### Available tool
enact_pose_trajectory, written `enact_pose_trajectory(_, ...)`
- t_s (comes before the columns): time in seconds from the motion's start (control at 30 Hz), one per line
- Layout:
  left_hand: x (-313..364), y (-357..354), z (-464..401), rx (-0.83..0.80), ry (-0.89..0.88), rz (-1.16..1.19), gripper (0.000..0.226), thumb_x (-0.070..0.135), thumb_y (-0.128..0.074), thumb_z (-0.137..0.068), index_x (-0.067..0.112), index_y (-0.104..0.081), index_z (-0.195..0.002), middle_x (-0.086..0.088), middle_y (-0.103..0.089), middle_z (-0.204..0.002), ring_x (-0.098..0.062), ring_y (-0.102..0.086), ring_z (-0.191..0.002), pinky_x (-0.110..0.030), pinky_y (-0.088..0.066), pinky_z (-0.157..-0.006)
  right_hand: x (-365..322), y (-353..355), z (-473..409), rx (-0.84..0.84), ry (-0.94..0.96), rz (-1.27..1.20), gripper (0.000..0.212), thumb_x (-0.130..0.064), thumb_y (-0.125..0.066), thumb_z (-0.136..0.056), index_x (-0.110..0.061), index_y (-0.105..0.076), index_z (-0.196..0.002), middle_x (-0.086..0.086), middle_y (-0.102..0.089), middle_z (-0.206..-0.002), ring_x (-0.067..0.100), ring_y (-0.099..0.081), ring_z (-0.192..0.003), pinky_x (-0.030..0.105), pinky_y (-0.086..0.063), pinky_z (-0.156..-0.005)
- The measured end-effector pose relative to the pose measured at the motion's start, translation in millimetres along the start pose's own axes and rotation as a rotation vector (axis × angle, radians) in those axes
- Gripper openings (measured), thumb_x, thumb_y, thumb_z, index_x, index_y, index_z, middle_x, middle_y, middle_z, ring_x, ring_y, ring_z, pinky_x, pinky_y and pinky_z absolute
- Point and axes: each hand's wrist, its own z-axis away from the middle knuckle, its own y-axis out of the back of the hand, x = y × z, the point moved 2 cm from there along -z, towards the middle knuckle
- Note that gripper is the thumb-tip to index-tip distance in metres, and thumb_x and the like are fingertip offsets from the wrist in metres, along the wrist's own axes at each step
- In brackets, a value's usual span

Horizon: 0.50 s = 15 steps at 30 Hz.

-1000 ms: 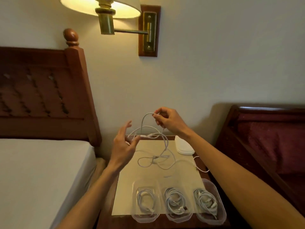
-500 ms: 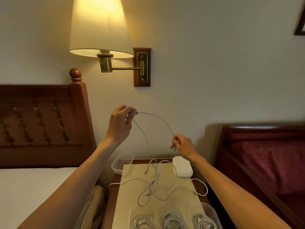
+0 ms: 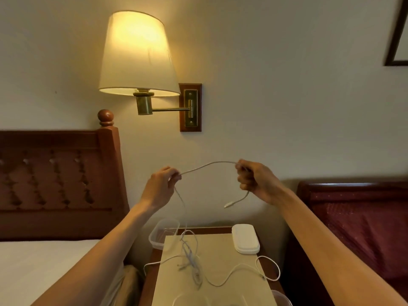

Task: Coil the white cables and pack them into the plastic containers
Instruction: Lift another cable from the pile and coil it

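Head view: both hands' curled fingers [image 3: 174,175] pinch white cable [image 3: 207,165].

Both hands are raised above the bench [image 3: 212,286], the left hand [image 3: 159,187] left of the right hand [image 3: 254,178], a cable [image 3: 207,165] strung between them and trailing down to a tangle at the bench's middle. A container [image 3: 163,236] sits at the far left corner, a lidded box [image 3: 245,238] at the far right corner. Another cable [image 3: 268,268] loops over the right edge. The bed [image 3: 44,261] lies left of the bench, a wall lamp [image 3: 141,60] hangs above it.
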Motion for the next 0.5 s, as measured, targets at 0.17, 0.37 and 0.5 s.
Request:
enact_pose_trajectory(0.17,-9,-15,17,-0.158,0.431,0.332,0.020,0.011,-0.056,-0.097,0.008,-0.069,-0.082,-0.011,-0.069,-0.081,-0.021,-0.062,-0.065,-0.037,-0.056,-0.059,6,34,-13,0.393,0.156,0.667,0.030,-0.024,-0.042,-0.103,-0.011,-0.065,-0.089,0.001,-0.057,-0.073,0.012,-0.049,-0.061,0.025,-0.040,-0.059)
enact_pose_trajectory(0.37,51,13,-34,0.016,0.513,0.611,0.019,0.016,-0.064,-0.093,0.008,-0.071,-0.077,-0.010,-0.065,-0.070,-0.015,-0.058,-0.047,-0.032,-0.058,-0.055,80,-27,10,0.406,0.648,1.132,0.022,-0.004,-0.063,-0.085,-0.014,-0.060,-0.105,0.004,-0.055,-0.103,0.015,-0.053,-0.084,0.027,-0.047,-0.070)
enact_pose_trajectory(0.5,80,25,-54,-0.027,0.504,0.681,0.023,0.021,-0.063,-0.094,0.002,-0.071,-0.085,-0.011,-0.063,-0.072,-0.018,-0.059,-0.049,-0.031,-0.058,-0.056,132,-73,4,0.020,0.206,0.875,0.064,-0.026,-0.075,-0.080,-0.018,-0.045,-0.136,0.000,-0.050,-0.132,0.012,-0.051,-0.105,0.030,-0.051,-0.088)
